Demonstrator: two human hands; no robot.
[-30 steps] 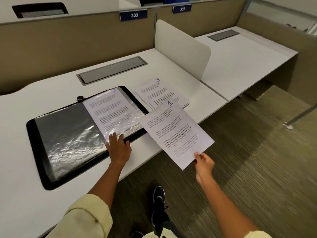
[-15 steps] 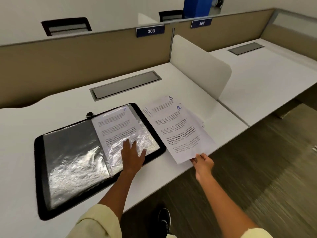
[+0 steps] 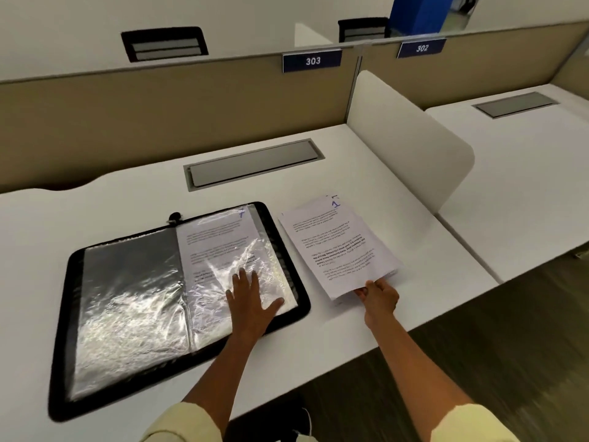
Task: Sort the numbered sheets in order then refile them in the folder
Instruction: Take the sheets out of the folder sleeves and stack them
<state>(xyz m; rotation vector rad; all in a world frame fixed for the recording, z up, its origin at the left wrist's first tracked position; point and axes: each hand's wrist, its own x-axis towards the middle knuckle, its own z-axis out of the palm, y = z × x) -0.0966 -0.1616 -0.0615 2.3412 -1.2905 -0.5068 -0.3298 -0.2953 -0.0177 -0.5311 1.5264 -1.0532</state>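
A black folder (image 3: 67,339) lies open on the white desk (image 3: 414,237), its clear sleeves showing. The right sleeve holds a sheet marked 7 (image 3: 216,240). My left hand (image 3: 251,301) rests flat on that sleeve with fingers spread. To the right of the folder sits a stack of printed sheets (image 3: 389,269). A sheet marked 1 (image 3: 334,247) lies on top of it, and my right hand (image 3: 379,295) pinches its near edge. The sheet below shows only a sliver of its number at the far corner.
A grey cable hatch (image 3: 251,164) is set into the desk behind the folder. A white divider panel (image 3: 411,135) stands at the right, with a second desk beyond it. Beige partition walls carry signs 303 (image 3: 312,60) and 302 (image 3: 421,47). Floor lies below the desk's front edge.
My right hand carried the sheet from over the desk's edge onto the stack, covering the sheet marked 5. My left hand slid a little further onto the sleeve. The view tilted up.
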